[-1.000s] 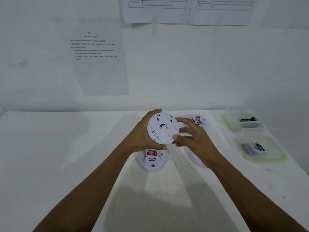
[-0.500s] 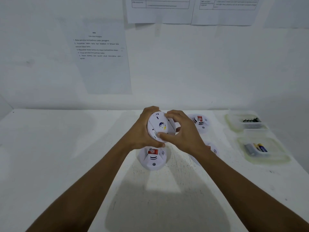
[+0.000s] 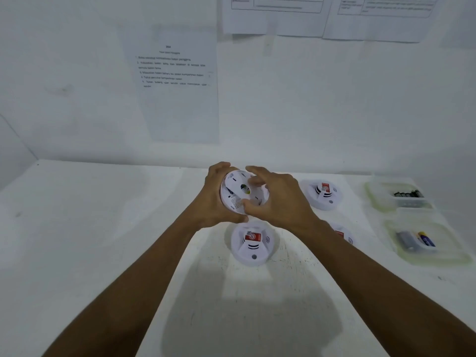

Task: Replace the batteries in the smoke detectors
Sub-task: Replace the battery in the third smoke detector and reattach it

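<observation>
Above table (image 3: 103,253), both hands grip detector (image 3: 238,193) — fingers curled

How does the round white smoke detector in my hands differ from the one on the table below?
The held round white plastic detector is lifted, gripped by the left hand and right hand; the resting detector lies untouched. The held detector shows its flat back; the resting detector its domed front with red sticker. Both are round, white.
</observation>
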